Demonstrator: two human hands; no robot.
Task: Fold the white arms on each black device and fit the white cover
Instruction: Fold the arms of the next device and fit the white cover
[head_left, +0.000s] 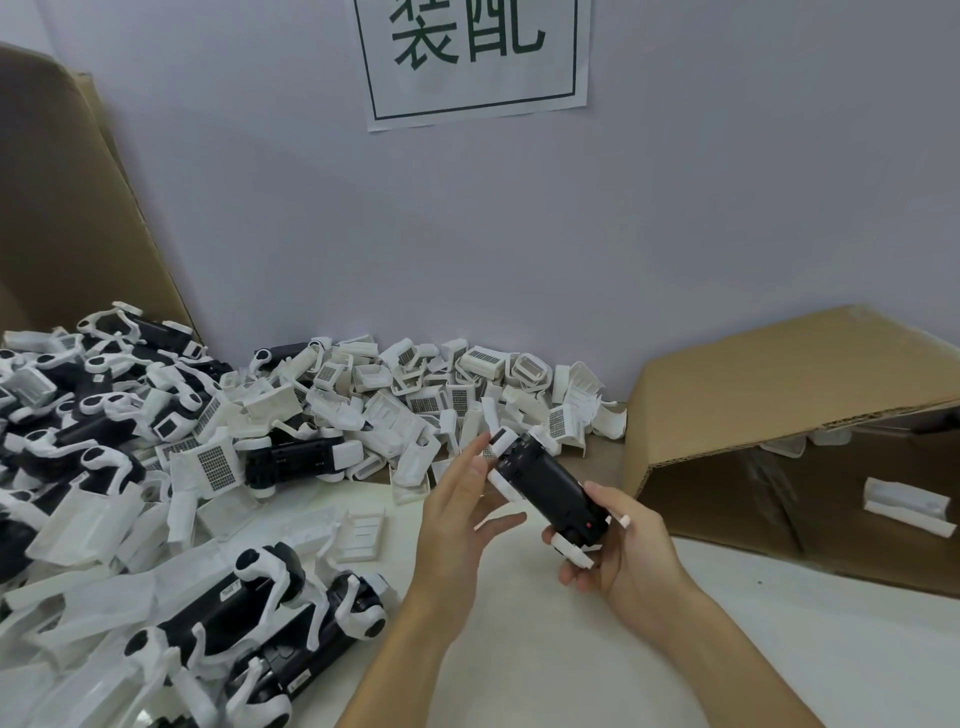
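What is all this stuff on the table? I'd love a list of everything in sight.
Held device: one, black with white arms, in the air between both hands.
Devices: too many to count, black and white, heaped at left and near left.
Covers: too many to count, white, piled along the wall.
Box: one, brown cardboard, on its side at right, a white part inside.
Cardboard: one brown sheet, leaning at far left.
Sign: one, white with dark green characters, on the wall.
Table: one, white.
Left hand: fingers straight, touching the device's far end.
Right hand: grips the device's near end.
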